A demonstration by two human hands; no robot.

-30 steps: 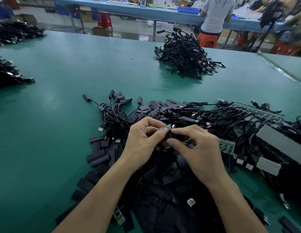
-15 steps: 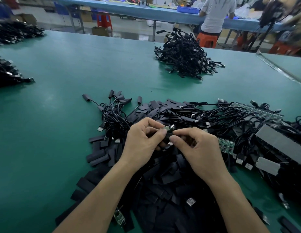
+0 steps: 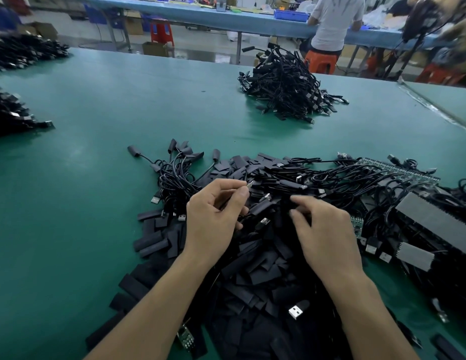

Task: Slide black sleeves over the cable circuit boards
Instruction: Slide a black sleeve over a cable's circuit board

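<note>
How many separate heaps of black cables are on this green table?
4: the far-left heap at the back corner, the left-edge heap nearer, the far heap at centre-right, and the near heap spread across the front. More could lie outside the frame.

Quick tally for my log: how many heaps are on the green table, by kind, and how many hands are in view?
Black cable heaps set apart: 3 (far heap, back-left heap, left-edge heap)
Mixed heap of sleeves and cables: 1
Hands: 2 (left hand pinching a cable, right hand)
Total: 6
</note>
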